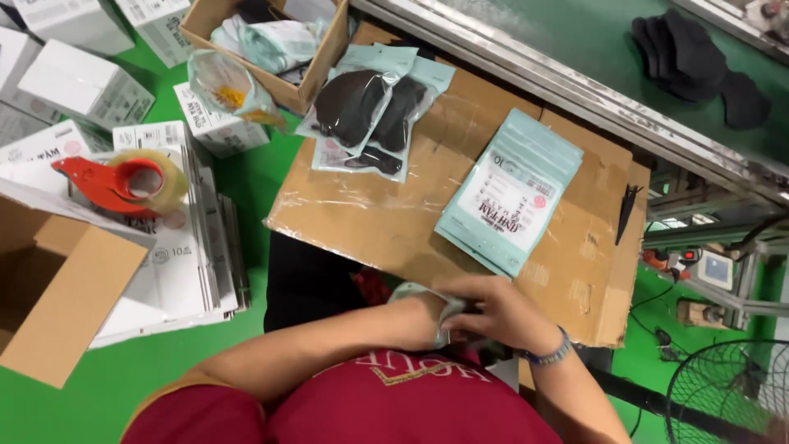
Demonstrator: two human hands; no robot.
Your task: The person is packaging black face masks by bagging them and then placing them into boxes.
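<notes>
Both hands, left hand [423, 316] and right hand [501, 312], closed on a light, soft, slippery pouch [419, 294] at 6 o'clock; better held by edges

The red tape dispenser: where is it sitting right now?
In the head view the red tape dispenser lies at the left, on a stack of flat white cartons, left of the cardboard work surface and above an open brown box.

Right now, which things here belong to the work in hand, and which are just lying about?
In the work: left hand, right hand, the pale pouch they hold, pouch stack, filled pouches.

Lying about: tape dispenser, floor fan, flat cartons.
</notes>
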